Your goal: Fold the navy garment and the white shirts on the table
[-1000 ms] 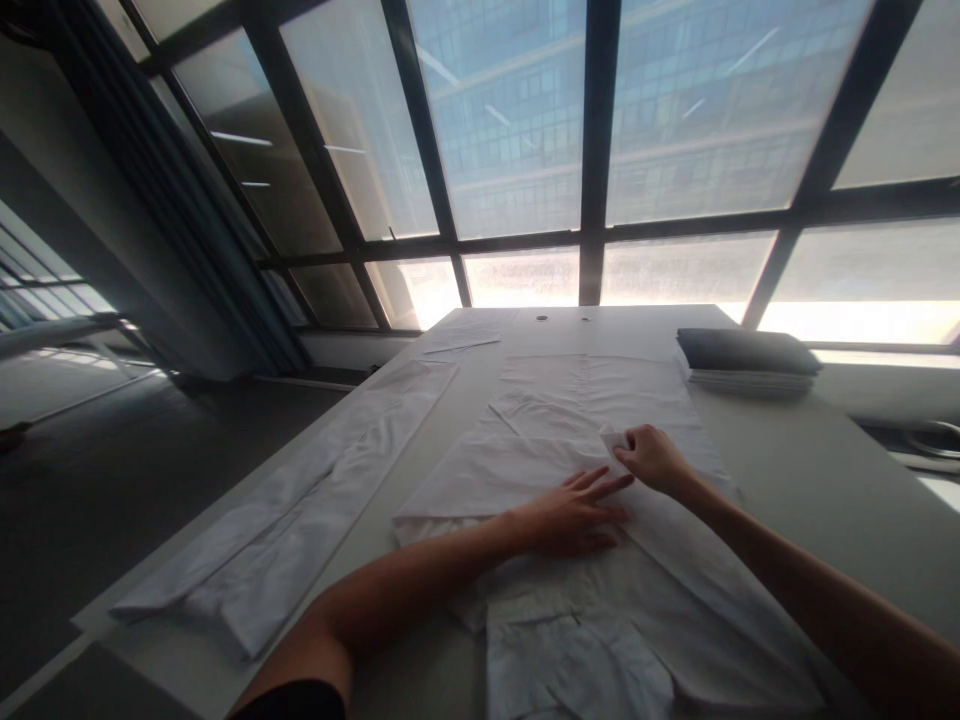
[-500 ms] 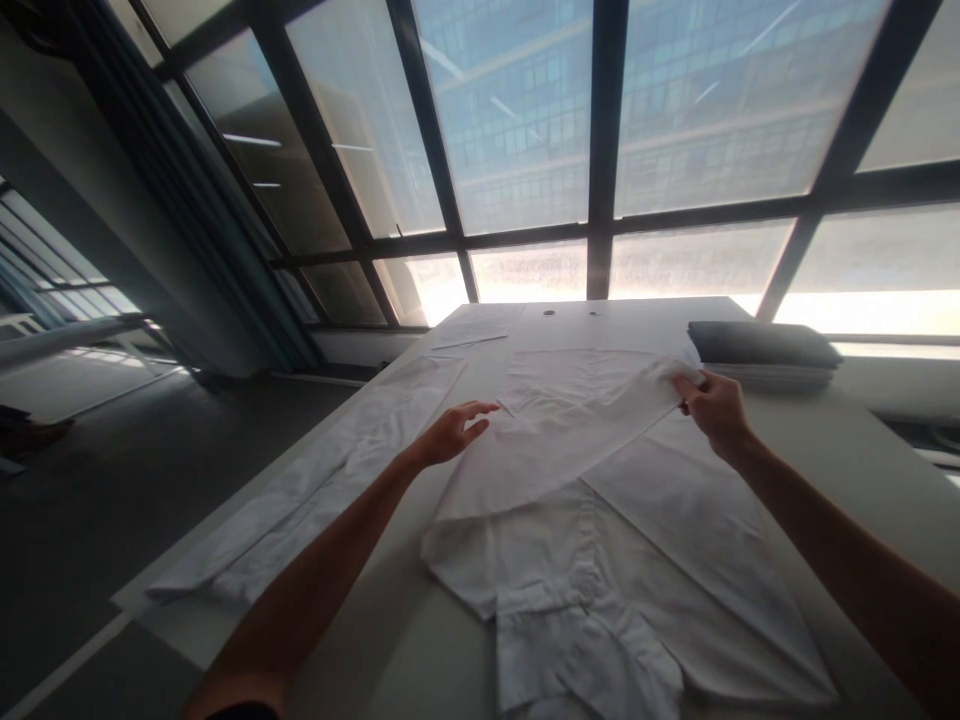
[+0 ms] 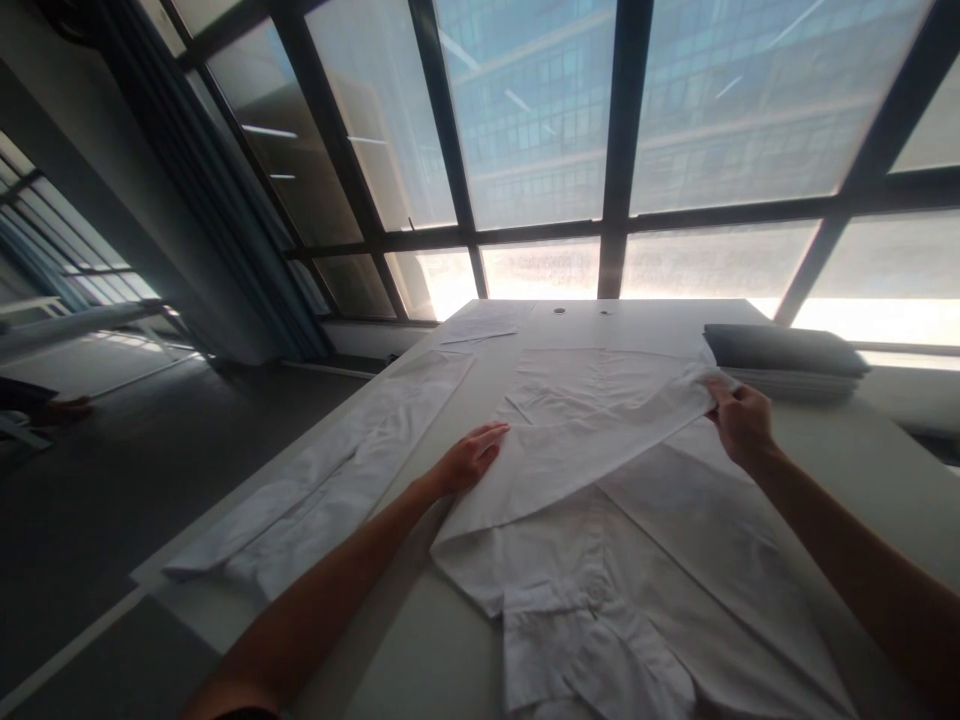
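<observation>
A white garment (image 3: pixel 555 550), which looks like a shirt or coat with a buttoned front, lies spread on the white table (image 3: pixel 390 640). My right hand (image 3: pixel 742 420) pinches the edge of its folded-over part near the far right corner and holds that edge slightly raised. At the left side of the garment, my left hand (image 3: pixel 469 458) rests on the cloth with fingers stretched out and gripping nothing. A diagonal fold edge runs between the two hands. Toward me lies a gathered section with a button.
Another white cloth piece (image 3: pixel 330 470) lies along the table's left edge. White sheets (image 3: pixel 480 325) lie at the far left. A dark folded stack (image 3: pixel 784 350) on lighter layers stands at the far right. Large windows (image 3: pixel 532 120) rise behind the table.
My left hand has come down onto the garment, with its fingers flatter. My right hand still pinches the edge, a little farther right in view. The whole view has shifted slightly.
</observation>
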A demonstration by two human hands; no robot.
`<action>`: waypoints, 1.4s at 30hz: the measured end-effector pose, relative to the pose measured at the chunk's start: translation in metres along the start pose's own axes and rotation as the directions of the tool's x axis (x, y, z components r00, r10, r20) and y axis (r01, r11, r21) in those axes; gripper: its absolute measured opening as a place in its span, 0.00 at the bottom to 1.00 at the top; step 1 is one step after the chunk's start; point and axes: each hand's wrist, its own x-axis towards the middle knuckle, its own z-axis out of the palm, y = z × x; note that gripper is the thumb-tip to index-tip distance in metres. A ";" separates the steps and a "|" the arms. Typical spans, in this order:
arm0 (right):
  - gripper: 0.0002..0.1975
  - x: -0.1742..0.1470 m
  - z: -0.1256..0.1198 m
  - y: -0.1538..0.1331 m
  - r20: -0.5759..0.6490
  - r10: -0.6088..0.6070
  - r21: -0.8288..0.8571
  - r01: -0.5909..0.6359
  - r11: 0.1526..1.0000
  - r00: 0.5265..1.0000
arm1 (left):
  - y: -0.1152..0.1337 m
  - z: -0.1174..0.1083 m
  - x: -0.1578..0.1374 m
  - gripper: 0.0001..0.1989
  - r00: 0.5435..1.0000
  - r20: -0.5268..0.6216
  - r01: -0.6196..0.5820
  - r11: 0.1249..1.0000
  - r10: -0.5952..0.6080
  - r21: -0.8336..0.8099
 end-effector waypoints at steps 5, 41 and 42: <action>0.12 -0.002 0.000 -0.025 -0.114 0.016 0.027 -0.013 1.000 0.993 | -0.008 0.008 -0.006 0.26 0.991 0.136 -0.002 0.992 -0.016 0.129; 0.17 0.041 -0.045 0.007 0.173 0.091 -0.392 -0.016 0.920 0.981 | -0.027 0.021 0.018 0.21 0.981 -0.146 0.171 0.926 -0.129 0.335; 0.17 0.043 -0.045 0.009 0.165 0.100 -0.376 -0.031 0.926 0.981 | -0.030 0.020 0.019 0.20 0.977 -0.164 0.184 0.930 -0.137 0.317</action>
